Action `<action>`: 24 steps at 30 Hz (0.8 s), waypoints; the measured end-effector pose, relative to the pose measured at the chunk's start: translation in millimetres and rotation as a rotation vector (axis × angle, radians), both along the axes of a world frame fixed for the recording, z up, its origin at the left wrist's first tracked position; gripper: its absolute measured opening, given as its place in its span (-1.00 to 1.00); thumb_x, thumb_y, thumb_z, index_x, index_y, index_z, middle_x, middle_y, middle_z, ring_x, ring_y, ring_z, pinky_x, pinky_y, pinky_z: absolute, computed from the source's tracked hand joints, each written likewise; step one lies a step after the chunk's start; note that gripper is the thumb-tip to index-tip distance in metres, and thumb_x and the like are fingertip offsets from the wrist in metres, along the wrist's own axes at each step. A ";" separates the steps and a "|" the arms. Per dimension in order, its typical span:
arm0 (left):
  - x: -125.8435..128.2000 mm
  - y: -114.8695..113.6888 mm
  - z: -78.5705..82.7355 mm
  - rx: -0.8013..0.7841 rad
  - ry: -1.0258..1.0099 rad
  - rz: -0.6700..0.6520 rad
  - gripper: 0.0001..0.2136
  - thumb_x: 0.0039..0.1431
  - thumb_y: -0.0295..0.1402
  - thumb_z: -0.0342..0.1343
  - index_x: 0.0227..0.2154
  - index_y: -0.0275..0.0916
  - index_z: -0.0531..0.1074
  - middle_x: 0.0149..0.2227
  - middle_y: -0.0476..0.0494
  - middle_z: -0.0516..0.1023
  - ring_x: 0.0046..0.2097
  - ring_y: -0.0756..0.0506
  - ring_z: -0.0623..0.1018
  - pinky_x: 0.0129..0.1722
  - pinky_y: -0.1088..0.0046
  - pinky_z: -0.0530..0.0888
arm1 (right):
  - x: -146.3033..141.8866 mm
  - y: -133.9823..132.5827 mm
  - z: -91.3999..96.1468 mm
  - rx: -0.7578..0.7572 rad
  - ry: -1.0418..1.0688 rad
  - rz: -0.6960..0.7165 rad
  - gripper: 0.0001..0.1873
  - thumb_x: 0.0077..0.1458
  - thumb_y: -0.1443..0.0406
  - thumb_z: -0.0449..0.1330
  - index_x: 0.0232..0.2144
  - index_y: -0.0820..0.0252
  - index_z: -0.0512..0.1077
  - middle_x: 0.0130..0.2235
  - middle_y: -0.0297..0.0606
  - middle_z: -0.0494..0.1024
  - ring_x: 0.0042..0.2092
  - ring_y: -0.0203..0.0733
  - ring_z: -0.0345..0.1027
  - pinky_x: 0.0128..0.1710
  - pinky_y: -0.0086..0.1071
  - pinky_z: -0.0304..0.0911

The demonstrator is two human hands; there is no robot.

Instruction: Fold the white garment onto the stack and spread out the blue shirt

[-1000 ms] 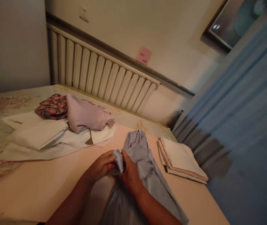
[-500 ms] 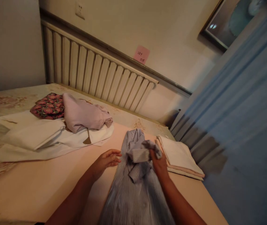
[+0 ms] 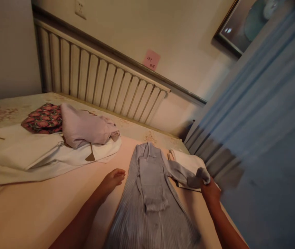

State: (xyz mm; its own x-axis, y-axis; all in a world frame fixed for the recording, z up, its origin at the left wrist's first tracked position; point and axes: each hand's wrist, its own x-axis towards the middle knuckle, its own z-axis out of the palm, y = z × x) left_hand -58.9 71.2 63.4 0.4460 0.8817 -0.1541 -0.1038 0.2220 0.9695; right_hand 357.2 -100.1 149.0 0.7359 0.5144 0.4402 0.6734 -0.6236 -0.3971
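Note:
A pale blue striped shirt [image 3: 150, 200] lies lengthwise on the bed, collar towards the headboard. My right hand [image 3: 209, 191] is closed on the cuff of its sleeve [image 3: 182, 173], holding it stretched out to the right over a stack of folded cloths [image 3: 189, 159]. Beside the shirt's left edge, my left hand [image 3: 112, 180] rests on the pink sheet [image 3: 46, 207] with its fingers curled and nothing in them.
A heap of clothes lies at the left: a white garment [image 3: 33, 155], a lilac one [image 3: 85, 128] and a red flowered one [image 3: 42, 119]. A slatted headboard [image 3: 98, 79] runs behind. A blue curtain [image 3: 266, 138] hangs at the right.
My right hand has pulled the sleeve from the shirt's middle out to the right. The left hand let go of the cloth and settled on the sheet. The shirt now lies spread flatter.

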 end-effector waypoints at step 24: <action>11.0 2.9 -24.2 0.053 0.084 -0.096 -0.65 -0.11 -0.21 0.11 -0.24 -0.28 0.41 -0.22 -0.22 0.55 -0.17 -0.16 0.52 -0.21 0.35 0.40 | -229.7 294.4 -58.6 -0.367 -0.045 0.648 -0.71 0.10 0.21 0.14 -0.22 0.32 0.46 -0.17 0.05 0.56 -0.12 -0.10 0.44 -0.17 -0.38 0.21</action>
State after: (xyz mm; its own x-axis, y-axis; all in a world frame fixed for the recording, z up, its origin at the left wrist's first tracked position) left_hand -48.0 74.1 39.2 0.5164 0.8433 -0.1488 -0.0025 0.1752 0.9845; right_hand 127.5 194.4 90.4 0.2206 0.9589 0.1786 0.9618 -0.1834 -0.2032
